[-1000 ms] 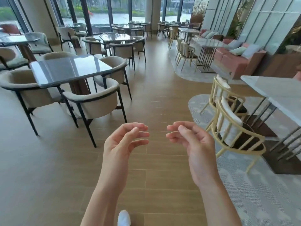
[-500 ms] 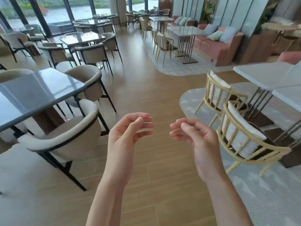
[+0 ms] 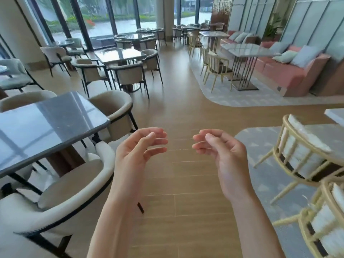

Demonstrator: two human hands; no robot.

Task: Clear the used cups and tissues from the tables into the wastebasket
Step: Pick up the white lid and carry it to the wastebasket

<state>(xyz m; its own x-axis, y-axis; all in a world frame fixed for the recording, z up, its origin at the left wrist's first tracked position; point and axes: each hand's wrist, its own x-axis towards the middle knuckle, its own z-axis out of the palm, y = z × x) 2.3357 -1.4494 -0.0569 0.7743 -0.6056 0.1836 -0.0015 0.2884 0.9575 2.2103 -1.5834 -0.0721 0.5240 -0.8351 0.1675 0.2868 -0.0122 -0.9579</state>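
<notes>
- Left hand (image 3: 137,148): raised at mid-height, fingers loosely curled, thumb apart from them, nothing held.
- Right hand (image 3: 221,148): level with the left, fingers loosely curled toward the thumb, nothing held. A clear gap separates the two hands.
- Floor (image 3: 178,112): long wood-grain planks, matte tan, running beneath and ahead of both hands.
- Dark table (image 3: 46,127): left of the left hand; square glossy grey top with rounded corners, reflecting the windows.
- Cream armchair (image 3: 61,194): below and left of the left hand; curved padded back, thin black metal frame.
- Pale yellow chairs (image 3: 305,155): right of the right hand; spindle backs, white cushions, standing on a grey patterned rug (image 3: 260,146).
- Pink sofa (image 3: 290,71): far ahead on the right, with pale cushions.
- Windows (image 3: 115,15): full height with dark frames, along the far wall.
- Cups, tissues, wastebasket: cannot be made out on any table in view; neither hand touches one.
</notes>
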